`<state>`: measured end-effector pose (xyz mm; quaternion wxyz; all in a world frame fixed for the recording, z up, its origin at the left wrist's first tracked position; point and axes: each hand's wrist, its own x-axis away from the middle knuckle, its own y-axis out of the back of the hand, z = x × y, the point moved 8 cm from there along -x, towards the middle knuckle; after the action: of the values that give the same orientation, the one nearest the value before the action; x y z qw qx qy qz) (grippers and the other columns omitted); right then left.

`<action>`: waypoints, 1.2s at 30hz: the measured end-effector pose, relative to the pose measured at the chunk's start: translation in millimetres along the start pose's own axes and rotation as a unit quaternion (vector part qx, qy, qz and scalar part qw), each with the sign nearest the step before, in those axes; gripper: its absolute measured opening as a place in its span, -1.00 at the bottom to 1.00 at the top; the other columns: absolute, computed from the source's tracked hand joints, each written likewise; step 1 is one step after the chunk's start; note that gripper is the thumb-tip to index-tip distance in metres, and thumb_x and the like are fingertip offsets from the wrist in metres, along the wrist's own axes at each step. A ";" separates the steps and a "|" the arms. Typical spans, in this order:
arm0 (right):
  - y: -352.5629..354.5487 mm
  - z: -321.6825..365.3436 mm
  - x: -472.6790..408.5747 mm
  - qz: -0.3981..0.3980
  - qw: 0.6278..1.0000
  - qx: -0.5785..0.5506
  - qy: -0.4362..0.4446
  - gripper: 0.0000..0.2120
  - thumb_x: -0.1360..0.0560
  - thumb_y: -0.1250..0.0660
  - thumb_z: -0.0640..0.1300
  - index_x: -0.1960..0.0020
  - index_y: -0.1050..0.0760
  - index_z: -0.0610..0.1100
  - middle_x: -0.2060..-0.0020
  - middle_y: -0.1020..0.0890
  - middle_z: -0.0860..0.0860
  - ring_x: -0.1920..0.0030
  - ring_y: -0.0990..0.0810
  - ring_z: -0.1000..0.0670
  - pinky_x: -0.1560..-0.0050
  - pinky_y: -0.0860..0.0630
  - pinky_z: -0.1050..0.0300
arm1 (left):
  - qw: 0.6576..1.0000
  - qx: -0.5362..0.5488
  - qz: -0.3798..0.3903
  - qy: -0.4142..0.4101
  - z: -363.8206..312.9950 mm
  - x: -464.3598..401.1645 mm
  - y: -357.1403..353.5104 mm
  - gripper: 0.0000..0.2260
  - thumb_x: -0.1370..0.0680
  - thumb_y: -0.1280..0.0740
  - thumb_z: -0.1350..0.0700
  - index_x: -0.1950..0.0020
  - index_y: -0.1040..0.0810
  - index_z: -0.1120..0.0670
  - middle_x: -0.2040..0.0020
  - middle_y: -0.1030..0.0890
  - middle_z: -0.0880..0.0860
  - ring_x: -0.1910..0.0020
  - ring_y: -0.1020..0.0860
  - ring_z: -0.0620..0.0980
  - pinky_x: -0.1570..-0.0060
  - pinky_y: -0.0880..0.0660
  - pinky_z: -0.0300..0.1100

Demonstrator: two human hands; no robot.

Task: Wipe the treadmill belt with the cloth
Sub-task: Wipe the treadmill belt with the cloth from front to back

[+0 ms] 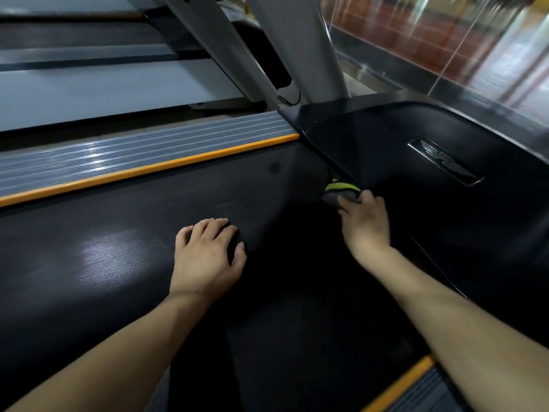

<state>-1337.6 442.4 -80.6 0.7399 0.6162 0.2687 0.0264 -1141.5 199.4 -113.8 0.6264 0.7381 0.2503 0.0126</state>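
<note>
Wiping underway at frame centre: right hand (364, 217) gripped cloth (341, 192) on belt (148, 221) beside motor cover (416, 138); left hand (208, 257) rested flat, fingers relaxed. Next: sweep cloth toward lower left.

Open belt to the left, boxed in ahead and to the right.

The treadmill belt (124, 227) lies bare and wide leftward, bounded only by the low orange strip (154, 171) and ribbed side rail (142, 150). Ahead, the black motor cover (416, 162) rises as a wall across the belt's end, and the cloth (341, 193) sits right at its foot. The grey upright post (300, 49) stands beyond the cover's left corner. The left hand (208, 257) rests on mid-belt.
</note>
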 end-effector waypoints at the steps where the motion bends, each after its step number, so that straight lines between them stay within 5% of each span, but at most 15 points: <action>1: -0.5 24.2 8.1 0.000 1.000 -0.017 0.013 -0.78 -0.51 -0.37 -0.11 -0.14 -0.62 0.03 0.04 -0.48 -0.17 0.06 -0.46 -0.25 0.10 -0.49 -0.04 | 1.000 0.001 -0.001 0.000 -0.6 0.1 0.6 -0.61 -0.56 -0.17 -0.18 -0.23 -0.61 -0.05 -0.32 -0.56 -0.07 -0.36 -0.44 -0.02 -0.35 -0.27 0.05; 4: -2.7 113.7 49.2 0.003 0.987 -0.078 0.139 -0.79 -0.44 -0.39 -0.08 -0.07 -0.63 0.01 0.13 -0.50 -0.15 0.20 -0.46 -0.22 0.23 -0.45 0.00 | 1.000 -0.003 0.002 -0.003 -0.1 0.3 0.3 -0.60 -0.57 -0.15 -0.19 -0.24 -0.60 -0.05 -0.32 -0.56 -0.08 -0.36 -0.44 -0.03 -0.34 -0.28 0.05; 7: 5.4 130.7 66.8 0.009 0.965 -0.117 0.234 -0.71 -0.49 -0.34 -0.05 -0.20 -0.62 0.02 0.10 -0.51 -0.13 0.20 -0.45 -0.21 0.22 -0.46 0.01 | 1.000 -0.006 0.009 -0.005 -0.2 0.1 -0.9 -0.59 -0.57 -0.13 -0.19 -0.26 -0.60 -0.06 -0.34 -0.55 -0.08 -0.38 -0.43 -0.03 -0.35 -0.28 0.04; 9: 3.7 88.2 44.8 0.002 0.974 -0.069 0.216 -0.71 -0.49 -0.35 -0.06 -0.20 -0.62 0.04 0.13 -0.49 -0.13 0.21 -0.46 -0.23 0.25 -0.51 -0.02 | 1.000 -0.006 0.007 -0.003 -0.7 0.3 -1.1 -0.58 -0.57 -0.13 -0.20 -0.26 -0.60 -0.06 -0.35 -0.55 -0.08 -0.39 -0.43 -0.03 -0.36 -0.27 0.03; 12: 1.5 -12.3 4.3 -0.009 0.998 0.023 0.062 -0.72 -0.55 -0.30 -0.07 -0.23 -0.60 0.06 0.10 -0.45 -0.13 0.14 -0.43 -0.23 0.19 -0.47 -0.01 | 1.000 0.000 0.007 0.000 -1.6 -1.5 -0.9 -0.58 -0.56 -0.14 -0.20 -0.25 -0.61 -0.06 -0.34 -0.56 -0.07 -0.39 -0.43 -0.02 -0.36 -0.26 0.03; 15: 0.4 -24.8 4.9 -0.011 0.999 0.037 -0.021 -0.75 -0.57 -0.28 -0.06 -0.21 -0.59 0.01 0.01 -0.45 -0.13 0.05 -0.40 -0.21 0.11 -0.38 0.01 | 1.000 -0.004 0.009 0.000 -1.5 -1.0 -1.0 -0.57 -0.56 -0.13 -0.20 -0.26 -0.61 -0.05 -0.35 -0.55 -0.07 -0.39 -0.42 -0.02 -0.36 -0.25 0.02; 20: 0.4 105.7 56.4 -0.001 0.990 -0.060 0.131 -0.74 -0.49 -0.31 -0.08 -0.14 -0.63 0.00 0.08 -0.51 -0.15 0.17 -0.46 -0.22 0.22 -0.43 0.00 | 1.000 0.001 0.005 -0.007 -2.3 0.2 0.4 -0.57 -0.56 -0.13 -0.20 -0.25 -0.62 -0.05 -0.33 -0.56 -0.06 -0.38 -0.44 -0.02 -0.35 -0.25 0.03; 23: 5.2 114.3 64.7 0.010 0.972 -0.101 0.212 -0.65 -0.54 -0.19 0.00 -0.24 -0.61 0.01 0.08 -0.52 -0.14 0.17 -0.45 -0.23 0.19 -0.47 -0.02 | 1.000 0.003 0.007 -0.014 -2.1 0.7 0.1 -0.58 -0.56 -0.13 -0.20 -0.25 -0.62 -0.05 -0.33 -0.56 -0.07 -0.38 -0.43 -0.02 -0.35 -0.25 0.02; 30: 5.8 -16.8 16.3 -0.025 0.999 0.043 0.005 -0.78 -0.52 -0.34 -0.11 -0.15 -0.61 -0.02 0.06 -0.46 -0.14 0.12 -0.41 -0.20 0.17 -0.47 -0.02 | 1.000 0.008 0.012 -0.017 -2.7 -0.3 -1.2 -0.59 -0.57 -0.14 -0.19 -0.25 -0.61 -0.04 -0.33 -0.56 -0.06 -0.39 -0.42 -0.01 -0.36 -0.23 0.01; 33: 9.2 45.5 36.5 -0.037 0.998 -0.001 0.051 -0.81 -0.42 -0.46 -0.16 -0.03 -0.66 -0.02 0.14 -0.49 -0.15 0.21 -0.45 -0.21 0.27 -0.44 0.03 | 1.000 0.009 0.012 -0.016 -2.6 -0.3 0.3 -0.58 -0.57 -0.13 -0.20 -0.25 -0.60 -0.05 -0.33 -0.55 -0.07 -0.39 -0.42 -0.02 -0.36 -0.22 0.01; 36: 8.5 113.1 71.3 -0.016 0.985 -0.072 0.155 -0.73 -0.44 -0.45 -0.12 -0.14 -0.67 -0.02 0.11 -0.53 -0.15 0.21 -0.47 -0.22 0.25 -0.46 0.03 | 1.000 0.003 0.014 -0.023 -2.2 1.1 0.5 -0.55 -0.56 -0.11 -0.21 -0.27 -0.60 -0.04 -0.33 -0.55 -0.07 -0.40 -0.42 -0.01 -0.35 -0.25 0.02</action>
<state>-1225.6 369.3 -87.9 0.7321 0.5452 0.3875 0.1287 -1141.1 201.8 -113.2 0.6291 0.7438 0.2259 0.0035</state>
